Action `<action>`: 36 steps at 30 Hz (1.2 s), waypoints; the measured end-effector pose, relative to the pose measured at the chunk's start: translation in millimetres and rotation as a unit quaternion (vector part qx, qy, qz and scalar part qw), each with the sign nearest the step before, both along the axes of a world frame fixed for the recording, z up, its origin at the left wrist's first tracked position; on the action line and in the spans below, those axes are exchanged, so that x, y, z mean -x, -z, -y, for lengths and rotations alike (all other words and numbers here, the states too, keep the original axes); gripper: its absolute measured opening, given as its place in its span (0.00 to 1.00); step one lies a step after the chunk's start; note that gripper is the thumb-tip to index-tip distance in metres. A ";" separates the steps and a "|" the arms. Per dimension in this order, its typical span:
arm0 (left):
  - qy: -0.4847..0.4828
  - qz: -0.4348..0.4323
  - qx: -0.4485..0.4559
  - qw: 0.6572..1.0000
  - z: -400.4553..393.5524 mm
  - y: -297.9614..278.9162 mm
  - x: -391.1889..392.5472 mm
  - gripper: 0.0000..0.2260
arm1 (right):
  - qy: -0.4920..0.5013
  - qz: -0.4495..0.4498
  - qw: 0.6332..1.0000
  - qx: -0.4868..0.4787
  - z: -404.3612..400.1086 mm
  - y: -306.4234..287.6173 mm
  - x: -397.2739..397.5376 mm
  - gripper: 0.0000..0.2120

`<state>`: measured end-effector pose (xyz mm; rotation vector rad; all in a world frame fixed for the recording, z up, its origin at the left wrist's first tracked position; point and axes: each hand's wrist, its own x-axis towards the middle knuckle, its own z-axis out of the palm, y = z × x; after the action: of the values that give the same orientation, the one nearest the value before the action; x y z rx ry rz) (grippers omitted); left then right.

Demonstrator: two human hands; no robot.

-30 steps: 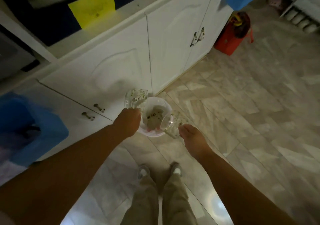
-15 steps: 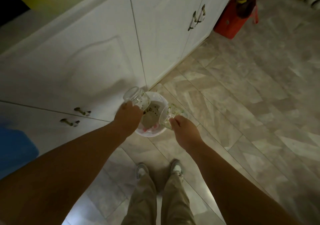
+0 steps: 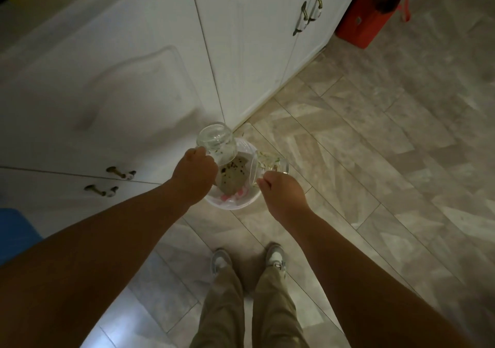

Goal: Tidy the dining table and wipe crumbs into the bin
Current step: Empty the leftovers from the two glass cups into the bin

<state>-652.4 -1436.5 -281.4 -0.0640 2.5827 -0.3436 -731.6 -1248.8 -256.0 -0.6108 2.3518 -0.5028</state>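
A small white bin (image 3: 235,205) with a clear liner stands on the floor by the cabinet. Brown paper, dark crumbs and pink scraps lie inside it. My left hand (image 3: 193,176) grips a clear glass mug (image 3: 217,141) tipped over the bin's left rim, its bottom end facing up. My right hand (image 3: 282,193) holds a second glass mug (image 3: 267,164) on its side over the right rim, mouth toward the bin, with greenish leaf bits stuck inside.
White cabinet doors (image 3: 139,85) with metal handles run along the left and top. A red box (image 3: 360,25) stands on the floor at the upper right. A blue object (image 3: 14,231) is at the left edge. My shoes (image 3: 249,260) are just behind the bin.
Both mugs have been tipped further over the bin, and my hands have come closer to it. The view has dropped lower toward the floor.
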 end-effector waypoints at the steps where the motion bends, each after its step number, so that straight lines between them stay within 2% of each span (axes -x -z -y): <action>1: -0.041 -0.016 -0.025 0.999 -0.7 -0.2 -0.6 0.10 | -0.018 -0.019 1.000 -0.009 3.2 0.7 2.4 0.21; 3: -0.119 -0.044 -0.064 0.990 -1.5 -1.2 -2.8 0.09 | -0.094 -0.075 0.992 -0.040 10.1 -0.3 6.5 0.19; 6: -0.232 -0.082 -0.126 0.961 2.8 0.0 -8.8 0.11 | -0.259 -0.161 0.949 -0.083 21.9 -7.5 12.0 0.08; 8: -0.296 -0.070 -0.183 0.935 6.5 -2.4 -11.4 0.13 | -0.348 -0.206 0.907 -0.117 29.0 -11.0 13.6 0.11; 12: -0.456 -0.052 -0.286 0.841 15.2 -8.6 -13.0 0.14 | -0.468 -0.269 0.829 -0.148 37.6 -9.6 10.9 0.10; 15: -0.507 -0.060 -0.320 0.798 18.3 -7.5 -20.4 0.14 | -0.505 -0.286 0.797 -0.166 46.7 -10.6 8.6 0.07; 23: -0.542 -0.093 -0.351 0.758 18.8 -8.1 -30.9 0.14 | -0.489 -0.288 0.806 -0.171 61.9 -12.2 4.8 0.06; 29: -0.518 -0.145 -0.367 0.759 17.6 -10.0 -30.1 0.15 | -0.364 -0.251 0.889 -0.121 64.3 -18.2 -5.0 0.11; 31: -0.531 -0.156 -0.379 0.742 13.3 -15.5 -26.9 0.15 | -0.322 -0.227 0.913 -0.109 63.7 -18.9 -9.7 0.10; 32: -0.555 -0.160 -0.393 0.716 10.8 -17.9 -25.7 0.15 | -0.295 -0.216 0.926 -0.092 63.1 -18.3 -11.5 0.08; 33: -0.593 -0.167 -0.417 0.668 9.1 -18.8 -25.4 0.14 | -0.253 -0.201 0.944 -0.064 61.8 -16.5 -13.0 0.06; 34: -0.642 -0.176 -0.451 0.594 8.1 -18.6 -24.9 0.14 | -0.189 -0.182 0.965 -0.024 60.2 -16.0 -14.5 0.07; 35: -0.693 -0.182 -0.483 0.504 7.6 -20.5 -24.4 0.13 | -0.092 -0.141 0.985 0.031 57.4 -15.2 -13.6 0.12; 36: -0.732 -0.183 -0.506 0.417 6.1 -24.2 -24.5 0.12 | 0.042 -0.059 0.993 0.091 52.7 -16.5 -10.9 0.15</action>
<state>-627.8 -1442.5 -257.2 -1.8354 1.5141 1.9265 -720.7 -1301.5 -239.5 -0.6416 2.4680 -0.7433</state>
